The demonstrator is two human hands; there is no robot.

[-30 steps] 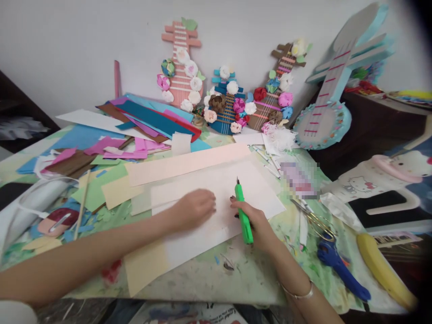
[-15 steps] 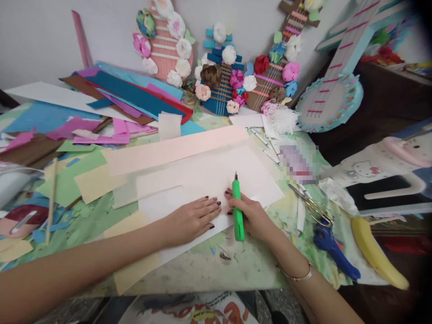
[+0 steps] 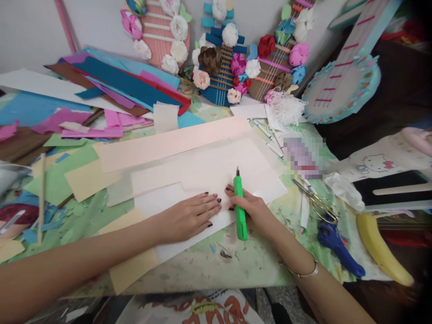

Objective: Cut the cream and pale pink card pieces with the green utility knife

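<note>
My left hand [image 3: 187,218] lies flat on a white sheet of paper [image 3: 151,202], its fingers stretched to the right. My right hand [image 3: 251,209] grips a bright green utility knife [image 3: 240,211] between thumb and fingers, its blade pointing up and away from me. The right fingertips rest on the paper close to the left ones. Across the white sheet lies a translucent, pale sheet [image 3: 202,162]. Behind it is a long pale-peach paper strip [image 3: 175,143].
Coloured paper [image 3: 128,85] is piled at the back left. Flower-decorated paper instruments [image 3: 222,76] lean against the wall. Along the right are scissors [image 3: 317,202], a blue-handled tool [image 3: 340,249], a banana [image 3: 381,247] and several pens [image 3: 265,130]. A wooden stick [image 3: 41,198] lies left.
The camera view has shifted slightly, so the surroundings sit differently in frame. Both hands keep nearly the same place on the paper, and the knife stays in the right hand.
</note>
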